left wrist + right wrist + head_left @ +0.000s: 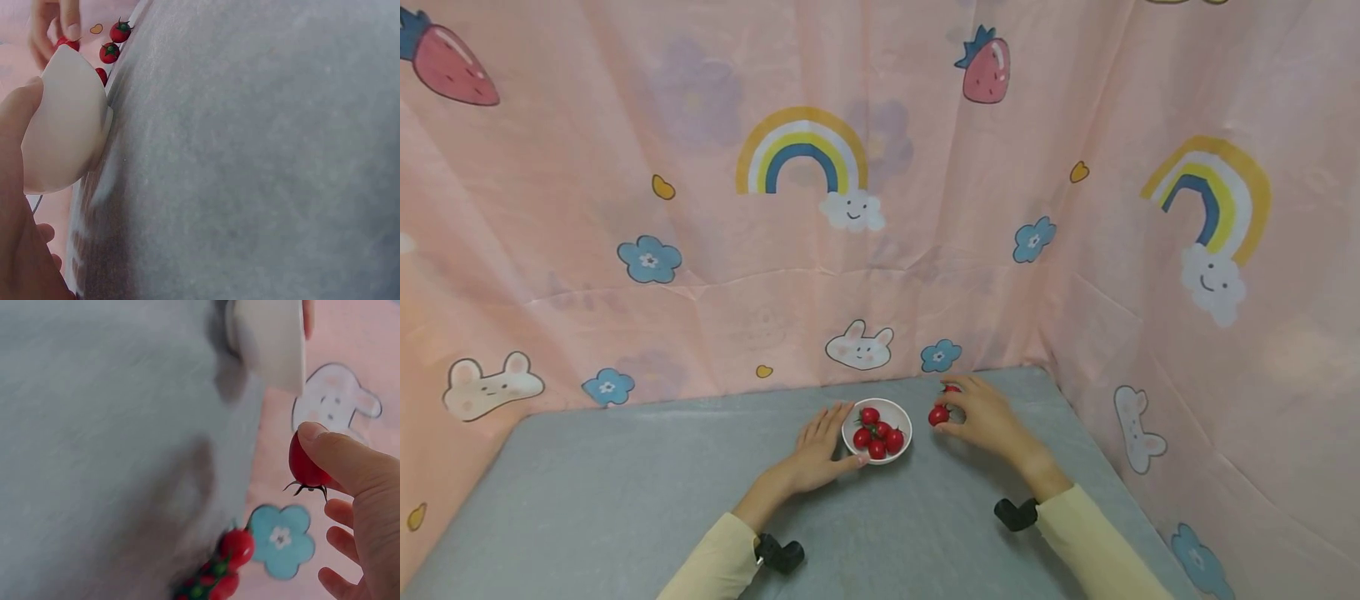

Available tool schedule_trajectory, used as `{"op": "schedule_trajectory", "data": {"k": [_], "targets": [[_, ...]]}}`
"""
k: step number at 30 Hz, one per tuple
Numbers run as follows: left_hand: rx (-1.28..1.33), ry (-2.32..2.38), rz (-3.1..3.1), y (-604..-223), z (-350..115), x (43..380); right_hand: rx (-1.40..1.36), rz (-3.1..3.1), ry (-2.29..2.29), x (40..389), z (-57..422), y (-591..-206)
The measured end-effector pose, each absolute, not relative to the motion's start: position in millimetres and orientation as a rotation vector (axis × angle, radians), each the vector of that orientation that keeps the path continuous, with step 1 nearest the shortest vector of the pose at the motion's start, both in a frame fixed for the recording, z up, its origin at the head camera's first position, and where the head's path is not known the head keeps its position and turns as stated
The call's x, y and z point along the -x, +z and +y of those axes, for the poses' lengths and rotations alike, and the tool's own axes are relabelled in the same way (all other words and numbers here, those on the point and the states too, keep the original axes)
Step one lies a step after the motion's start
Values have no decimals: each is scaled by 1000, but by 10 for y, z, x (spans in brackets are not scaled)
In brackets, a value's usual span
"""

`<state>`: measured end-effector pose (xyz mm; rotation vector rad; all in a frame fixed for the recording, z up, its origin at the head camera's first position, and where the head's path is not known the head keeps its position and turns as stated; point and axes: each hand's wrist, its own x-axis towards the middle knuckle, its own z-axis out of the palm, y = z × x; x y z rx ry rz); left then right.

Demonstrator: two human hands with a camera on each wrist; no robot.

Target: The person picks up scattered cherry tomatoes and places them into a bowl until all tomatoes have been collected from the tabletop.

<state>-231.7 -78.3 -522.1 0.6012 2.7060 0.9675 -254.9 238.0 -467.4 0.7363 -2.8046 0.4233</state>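
Note:
A small white bowl (906, 447) holds several red cherry tomatoes (894, 441). Along its left side, my left hand (817, 454) touches it, with the fingers extended at the back left and the thumb by the front rim. In the left wrist view the thumb lies against the outer wall of the bowl (65, 125). To the right of the bowl, my right hand (985, 417) pinches one cherry tomato (306, 462) between thumb and finger, its green stem end pointing away from the thumb tip. The right hand partly covers another tomato (951, 388) behind it.
More cherry tomatoes (237, 545) lie on the grey tabletop (625, 492) close to the right hand. A pink printed curtain (715, 325) borders the table at the back and right. Each wrist carries a black camera mount (1017, 514).

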Motion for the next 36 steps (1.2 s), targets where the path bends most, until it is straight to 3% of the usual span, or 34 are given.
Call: {"op": "schedule_trajectory", "data": {"k": [14, 36], "targets": [[-597, 974, 2720, -5225, -763, 2320, -878, -2800, 400, 2629, 1914, -4555], [-624, 956, 2737, -5240, -764, 2333, -1026, -2780, 377, 2581, 1574, -4653]]}}
